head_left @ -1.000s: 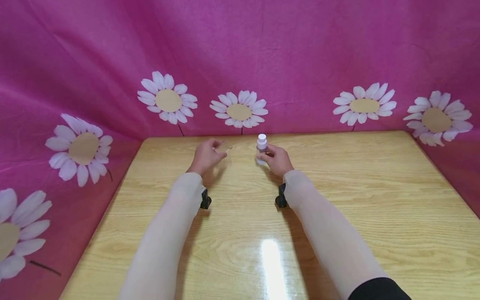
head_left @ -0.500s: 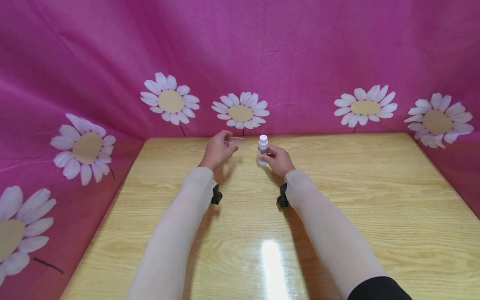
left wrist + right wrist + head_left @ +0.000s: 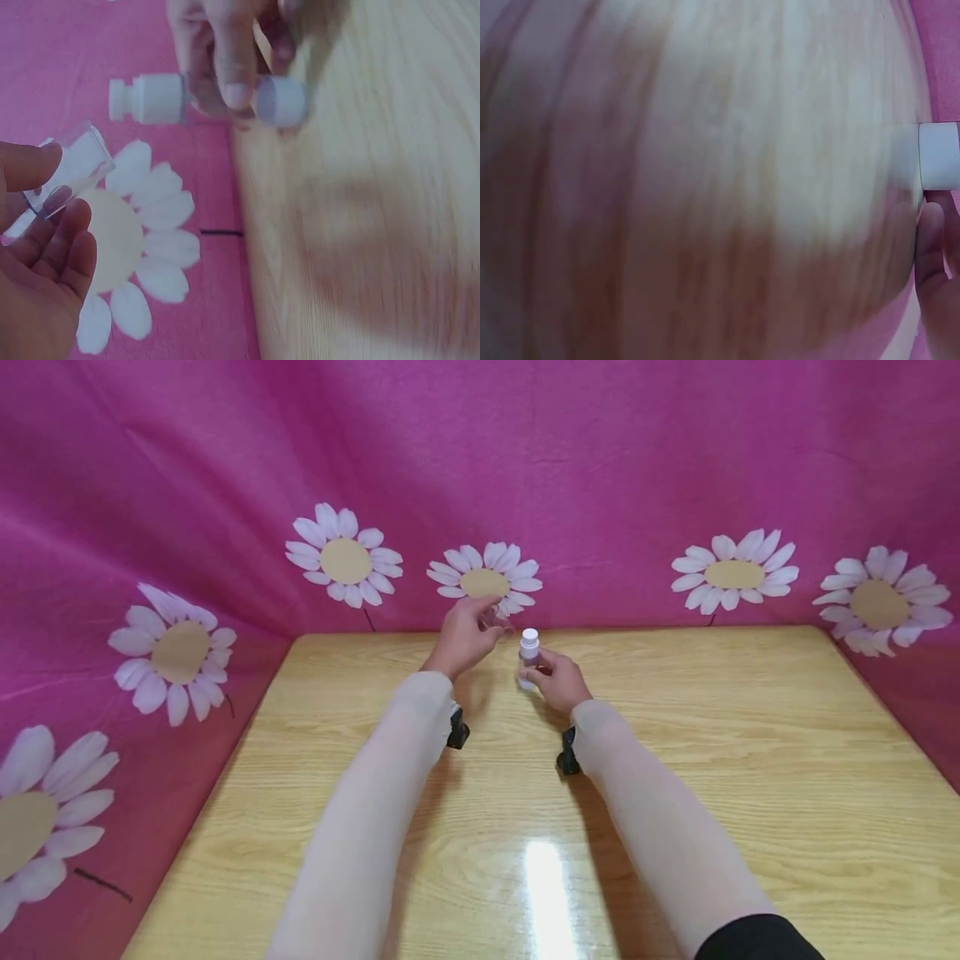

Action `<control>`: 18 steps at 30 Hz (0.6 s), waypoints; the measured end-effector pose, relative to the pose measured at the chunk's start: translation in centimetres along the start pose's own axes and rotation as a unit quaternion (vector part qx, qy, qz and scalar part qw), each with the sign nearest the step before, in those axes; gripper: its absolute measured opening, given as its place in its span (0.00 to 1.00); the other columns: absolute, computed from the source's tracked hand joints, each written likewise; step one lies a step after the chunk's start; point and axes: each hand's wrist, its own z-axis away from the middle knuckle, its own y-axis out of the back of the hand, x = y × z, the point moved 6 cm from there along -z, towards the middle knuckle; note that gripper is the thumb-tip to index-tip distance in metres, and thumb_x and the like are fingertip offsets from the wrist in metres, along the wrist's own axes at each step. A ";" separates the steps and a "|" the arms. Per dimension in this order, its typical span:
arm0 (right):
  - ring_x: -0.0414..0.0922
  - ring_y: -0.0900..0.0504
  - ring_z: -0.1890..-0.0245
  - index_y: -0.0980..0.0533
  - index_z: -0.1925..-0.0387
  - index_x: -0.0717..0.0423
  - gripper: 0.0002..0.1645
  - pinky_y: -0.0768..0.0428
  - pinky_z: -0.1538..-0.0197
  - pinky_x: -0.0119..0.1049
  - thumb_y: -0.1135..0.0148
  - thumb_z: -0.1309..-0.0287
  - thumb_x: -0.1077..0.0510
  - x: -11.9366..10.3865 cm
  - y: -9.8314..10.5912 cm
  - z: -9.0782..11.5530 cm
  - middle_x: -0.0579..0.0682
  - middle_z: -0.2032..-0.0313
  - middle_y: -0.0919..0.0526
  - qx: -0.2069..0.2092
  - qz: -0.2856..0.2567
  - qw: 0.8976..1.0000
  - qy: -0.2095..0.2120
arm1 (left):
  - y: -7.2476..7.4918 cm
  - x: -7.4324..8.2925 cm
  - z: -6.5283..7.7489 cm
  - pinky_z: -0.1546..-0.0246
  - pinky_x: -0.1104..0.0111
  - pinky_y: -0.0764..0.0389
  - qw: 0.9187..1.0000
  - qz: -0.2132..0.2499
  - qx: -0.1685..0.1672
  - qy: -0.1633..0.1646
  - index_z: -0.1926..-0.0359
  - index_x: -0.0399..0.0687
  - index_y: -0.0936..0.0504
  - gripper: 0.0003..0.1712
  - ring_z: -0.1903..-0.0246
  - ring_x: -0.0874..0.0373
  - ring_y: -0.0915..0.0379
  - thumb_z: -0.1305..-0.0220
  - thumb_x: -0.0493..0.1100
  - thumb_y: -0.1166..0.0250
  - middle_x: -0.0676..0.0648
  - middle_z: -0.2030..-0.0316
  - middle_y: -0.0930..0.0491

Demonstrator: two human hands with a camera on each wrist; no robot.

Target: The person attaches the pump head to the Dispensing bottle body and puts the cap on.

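My left hand (image 3: 463, 639) pinches a small clear plastic cap (image 3: 91, 154) between thumb and fingers, raised near the back edge of the table. To its right, my right hand (image 3: 562, 683) grips a small bottle (image 3: 529, 647) by its middle. The bottle stands upright, with a white stepped top, a see-through body and a white lower end (image 3: 285, 103). Cap and bottle are apart, the cap being a little higher and to the left. Only part of the bottle and a few fingers (image 3: 934, 240) appear at the right border of the right wrist view.
A light wooden table (image 3: 675, 760) spreads under both arms. Pink cloth (image 3: 600, 485) with large white flowers hangs behind it and along both sides. Each wrist carries a small black camera (image 3: 457, 728). Light glares off the table (image 3: 547, 893) near the front.
My left hand has risen and moved right with the clear cap, closer to the bottle. My right hand and the bottle have hardly shifted.
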 end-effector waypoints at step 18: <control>0.55 0.19 0.42 0.23 0.43 0.56 0.18 0.23 0.38 0.49 0.39 0.33 0.56 -0.2 -0.1 -0.3 0.58 0.46 0.16 0.000 0.026 1.000 0.017 | -2.5 2.7 -1.2 0.42 0.61 0.24 0.999 -0.020 -0.037 -0.014 0.38 0.46 0.23 0.25 0.48 0.51 0.25 0.36 0.36 0.34 0.44 0.44 0.20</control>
